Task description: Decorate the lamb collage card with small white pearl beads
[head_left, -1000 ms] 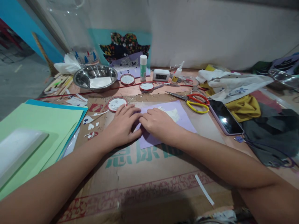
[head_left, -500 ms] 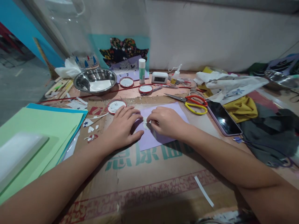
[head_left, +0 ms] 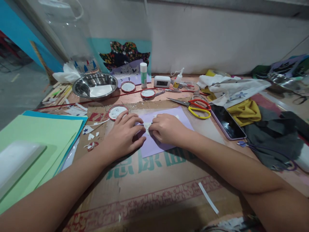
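My left hand (head_left: 126,132) lies with its fingers apart at the left edge of a sheet of purple paper (head_left: 154,149), its fingertips near a small whitish patch (head_left: 147,128) on the sheet. Over the paper, my right hand (head_left: 169,129) is closed with thumb and forefinger pinched at that patch. Whatever sits in the pinch is too small to make out. Just behind my left hand is a round red-rimmed lid (head_left: 117,112) holding small shiny bits. Part of the purple sheet is hidden under my right hand.
Open scissors (head_left: 199,109) and a phone (head_left: 227,122) lie to the right. Behind stand a steel bowl (head_left: 79,91), a glue stick (head_left: 143,75) and a small glue bottle (head_left: 178,80). Green paper sheets (head_left: 55,132) lie left; a white strip (head_left: 209,198) lies in front.
The whole view has shifted slightly. My right fingertips have moved a little left over the paper, closer to my left hand. My left hand keeps nearly the same pose.
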A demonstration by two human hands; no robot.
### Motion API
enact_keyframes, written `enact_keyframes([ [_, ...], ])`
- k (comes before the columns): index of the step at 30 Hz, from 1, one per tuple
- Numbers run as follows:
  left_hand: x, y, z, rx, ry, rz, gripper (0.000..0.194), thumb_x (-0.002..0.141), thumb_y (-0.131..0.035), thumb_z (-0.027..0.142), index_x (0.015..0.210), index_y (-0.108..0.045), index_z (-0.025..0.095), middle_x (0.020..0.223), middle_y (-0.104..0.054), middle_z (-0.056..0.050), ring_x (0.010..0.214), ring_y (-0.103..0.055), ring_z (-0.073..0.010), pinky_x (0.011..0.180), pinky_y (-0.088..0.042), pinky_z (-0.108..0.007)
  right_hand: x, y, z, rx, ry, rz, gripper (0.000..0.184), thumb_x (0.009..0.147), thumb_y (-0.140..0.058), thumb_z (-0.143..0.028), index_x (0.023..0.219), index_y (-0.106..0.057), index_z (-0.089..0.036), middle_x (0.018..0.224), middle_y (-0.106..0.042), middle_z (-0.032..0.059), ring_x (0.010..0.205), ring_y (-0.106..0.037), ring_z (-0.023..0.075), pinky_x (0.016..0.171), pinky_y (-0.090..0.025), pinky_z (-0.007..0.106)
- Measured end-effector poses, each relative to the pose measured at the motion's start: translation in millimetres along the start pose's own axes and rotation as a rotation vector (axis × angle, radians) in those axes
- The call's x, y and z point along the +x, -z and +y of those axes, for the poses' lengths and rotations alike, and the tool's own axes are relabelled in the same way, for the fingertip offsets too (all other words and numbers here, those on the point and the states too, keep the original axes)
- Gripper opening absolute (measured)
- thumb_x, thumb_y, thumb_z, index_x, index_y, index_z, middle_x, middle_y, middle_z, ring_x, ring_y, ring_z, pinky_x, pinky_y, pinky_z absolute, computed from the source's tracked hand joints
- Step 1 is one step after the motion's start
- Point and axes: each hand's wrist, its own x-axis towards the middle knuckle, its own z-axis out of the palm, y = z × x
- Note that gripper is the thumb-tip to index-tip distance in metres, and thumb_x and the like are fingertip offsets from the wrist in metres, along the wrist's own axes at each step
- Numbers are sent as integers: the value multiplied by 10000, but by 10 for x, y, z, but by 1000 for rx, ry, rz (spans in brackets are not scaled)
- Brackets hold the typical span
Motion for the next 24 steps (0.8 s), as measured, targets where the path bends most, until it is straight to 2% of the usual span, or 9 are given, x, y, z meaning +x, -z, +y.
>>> enact_keyframes([
  [5, 16, 15, 11, -21, -6, 2, 241, 902, -565, 394, 1009, -703, 227, 1144, -667, -81, 1196, -539, -300, 1154, -253, -568, 10, -30, -13, -82, 53, 9, 246, 907, -506, -168, 841, -743, -155, 779, -670, 86, 729, -508, 195, 662, -290, 333],
  [8, 23, 59, -38, -13, 12, 28, 231, 927, -538, 354, 1010, -706, 218, 1127, -677, -83, 1131, -569, -283, 1122, -307, -542, 9, -42, 2, -94, 36, 55, 246, 906, -495, -158, 826, -727, -149, 775, -664, 88, 720, -493, 193, 654, -275, 330],
  [12, -14, 151, -219, 73, 75, 29, 283, 967, -466, 302, 1042, -718, 198, 1036, -721, -96, 1015, -611, -290, 949, -441, -482, 1, -43, 52, -92, 3, 147, 234, 886, -491, -136, 838, -720, -132, 777, -668, 92, 715, -484, 194, 644, -261, 334],
  [15, -64, 223, -347, 141, 112, -34, 315, 957, -449, 282, 1033, -743, 196, 941, -745, -103, 900, -649, -294, 808, -473, -447, -1, -59, 87, -67, -2, 200, 229, 875, -495, -133, 865, -724, -123, 772, -671, 91, 704, -480, 190, 642, -259, 331],
  [18, -92, 282, -380, 152, 135, -73, 284, 923, -509, 295, 1001, -759, 186, 867, -749, -110, 813, -665, -290, 723, -477, -417, 3, -87, 98, -57, 4, 217, 237, 874, -488, -138, 852, -724, -123, 763, -673, 92, 700, -483, 189, 642, -262, 326],
  [21, -88, 292, -342, 137, 96, -75, 263, 927, -553, 335, 1019, -751, 188, 920, -747, -105, 854, -666, -287, 739, -486, -412, 3, -62, 86, -16, -5, 239, 229, 860, -496, -139, 842, -723, -126, 763, -682, 93, 707, -506, 188, 647, -290, 319],
  [24, -70, 246, -303, 88, -9, -78, 257, 955, -534, 321, 1060, -727, 187, 1094, -730, -105, 983, -654, -287, 827, -492, -425, -25, 96, 53, 153, -39, 332, 226, 836, -504, -122, 859, -728, -135, 794, -711, 77, 741, -562, 179, 675, -357, 298],
])
